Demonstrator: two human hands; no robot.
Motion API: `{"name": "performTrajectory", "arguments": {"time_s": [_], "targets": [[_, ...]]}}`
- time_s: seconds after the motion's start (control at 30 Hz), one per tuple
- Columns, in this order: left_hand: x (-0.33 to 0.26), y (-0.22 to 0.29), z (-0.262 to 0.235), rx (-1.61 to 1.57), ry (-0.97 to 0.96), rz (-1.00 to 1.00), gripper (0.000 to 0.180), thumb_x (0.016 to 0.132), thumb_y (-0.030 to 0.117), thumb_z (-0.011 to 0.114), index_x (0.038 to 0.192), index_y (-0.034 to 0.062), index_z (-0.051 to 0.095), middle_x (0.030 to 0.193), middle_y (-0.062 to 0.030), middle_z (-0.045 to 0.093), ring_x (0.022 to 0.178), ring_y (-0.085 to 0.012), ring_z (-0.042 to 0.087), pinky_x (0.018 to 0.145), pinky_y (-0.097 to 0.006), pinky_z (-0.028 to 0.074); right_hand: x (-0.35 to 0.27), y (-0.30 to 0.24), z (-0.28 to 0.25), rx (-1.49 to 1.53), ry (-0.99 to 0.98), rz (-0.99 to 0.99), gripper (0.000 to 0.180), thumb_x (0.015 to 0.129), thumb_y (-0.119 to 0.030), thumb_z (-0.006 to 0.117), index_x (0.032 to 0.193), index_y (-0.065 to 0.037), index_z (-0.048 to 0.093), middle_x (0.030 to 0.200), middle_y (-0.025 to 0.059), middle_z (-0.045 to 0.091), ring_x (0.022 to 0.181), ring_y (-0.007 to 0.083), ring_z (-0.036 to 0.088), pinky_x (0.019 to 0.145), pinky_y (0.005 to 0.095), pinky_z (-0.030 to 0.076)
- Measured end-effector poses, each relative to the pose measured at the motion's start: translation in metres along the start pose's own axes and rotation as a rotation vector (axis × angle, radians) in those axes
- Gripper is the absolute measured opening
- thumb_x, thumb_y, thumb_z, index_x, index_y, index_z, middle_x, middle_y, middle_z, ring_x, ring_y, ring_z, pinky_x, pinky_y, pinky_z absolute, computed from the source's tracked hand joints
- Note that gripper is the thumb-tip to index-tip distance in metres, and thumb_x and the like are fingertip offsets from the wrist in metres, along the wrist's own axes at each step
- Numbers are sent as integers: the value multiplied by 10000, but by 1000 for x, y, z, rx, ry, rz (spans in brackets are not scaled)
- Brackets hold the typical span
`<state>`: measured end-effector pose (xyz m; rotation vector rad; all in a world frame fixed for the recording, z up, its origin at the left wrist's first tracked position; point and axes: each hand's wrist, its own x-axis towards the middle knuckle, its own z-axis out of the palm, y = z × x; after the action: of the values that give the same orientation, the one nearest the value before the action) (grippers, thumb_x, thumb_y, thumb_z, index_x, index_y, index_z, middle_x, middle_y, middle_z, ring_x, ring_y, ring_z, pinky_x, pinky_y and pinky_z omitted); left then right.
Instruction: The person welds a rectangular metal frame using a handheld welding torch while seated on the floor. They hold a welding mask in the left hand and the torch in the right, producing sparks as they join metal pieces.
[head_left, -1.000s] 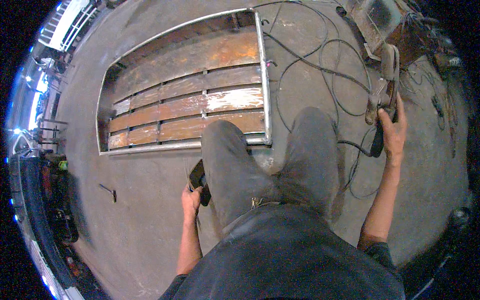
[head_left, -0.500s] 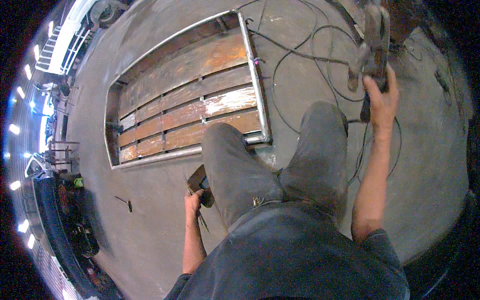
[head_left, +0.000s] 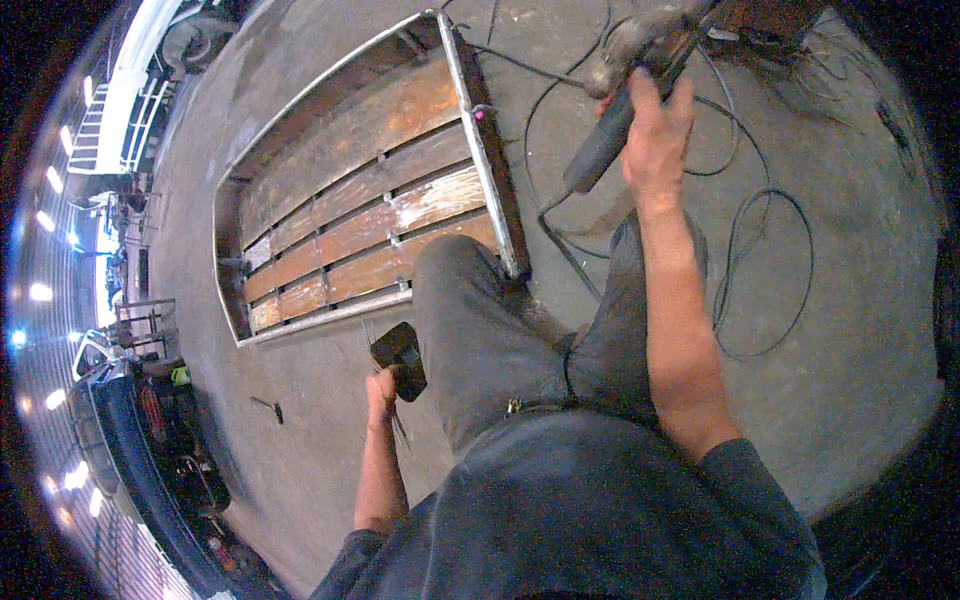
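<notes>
My right hand (head_left: 660, 140) is closed around an angle grinder (head_left: 600, 150), raised above the floor beyond my right knee. Its dark body points down and left, and a black cord (head_left: 570, 250) runs from the end. The worn head lies past my fingers, partly blurred. My left hand (head_left: 381, 392), beside my left thigh, grips a bundle of thin rods (head_left: 400, 428) that look like welding rods. With them is a dark, hollow, angular piece (head_left: 400, 362) whose kind I cannot make out. Ahead lies a rectangular metal frame (head_left: 330, 85) with rusty slats (head_left: 350, 225) across it.
Black cable loops (head_left: 812, 255) lie on the concrete floor at right. A hammer-like tool (head_left: 268, 408) rests on the floor at left. A dark vehicle-like shape (head_left: 140, 470) and a white railing (head_left: 115, 130) stand farther left. A rusty object (head_left: 765, 18) is at the far right.
My right hand has swung left and farther away with the angle grinder, which has turned so its body shows. My left hand stays near my thigh; the dark piece has tilted slightly.
</notes>
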<state>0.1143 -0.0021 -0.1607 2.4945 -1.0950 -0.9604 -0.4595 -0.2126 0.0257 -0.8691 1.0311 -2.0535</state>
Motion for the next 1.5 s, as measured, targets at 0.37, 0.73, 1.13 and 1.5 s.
{"name": "performTrajectory", "arguments": {"time_s": [0.37, 0.73, 1.13, 1.5], "targets": [[33, 7, 21, 211, 49, 41, 488, 721, 322, 646, 975, -95, 665, 937, -311, 671, 941, -418, 671, 781, -440, 507, -26, 16, -19, 49, -1, 152, 267, 944, -175, 564, 1162, -54, 469, 901, 77, 612, 691, 175, 597, 611, 330, 517], [50, -18, 10, 173, 77, -70, 402, 741, 289, 616, 956, -44, 682, 914, -332, 645, 923, -453, 651, 800, -471, 513, 62, -34, 31, -458, -163, -103, 303, 933, -184, 626, 1170, -49, 494, 825, 54, 603, 658, 152, 585, 570, 289, 491], [41, 7, -2, 88, -31, -188, 451, 739, 220, 617, 1040, -116, 613, 980, -331, 654, 978, -476, 625, 863, -476, 491, 33, 9, 88, -393, -138, 194, 331, 935, -189, 615, 1214, -61, 490, 861, 63, 590, 625, 162, 594, 540, 315, 526], [26, 41, -12, 33, 23, -170, 449, 749, 176, 629, 1140, -45, 610, 1040, -301, 661, 1030, -451, 623, 906, -471, 478, 28, 58, 108, -887, -143, 146, 579, 853, -197, 695, 1367, -22, 491, 1032, 83, 643, 693, 116, 577, 561, 284, 484]]}}
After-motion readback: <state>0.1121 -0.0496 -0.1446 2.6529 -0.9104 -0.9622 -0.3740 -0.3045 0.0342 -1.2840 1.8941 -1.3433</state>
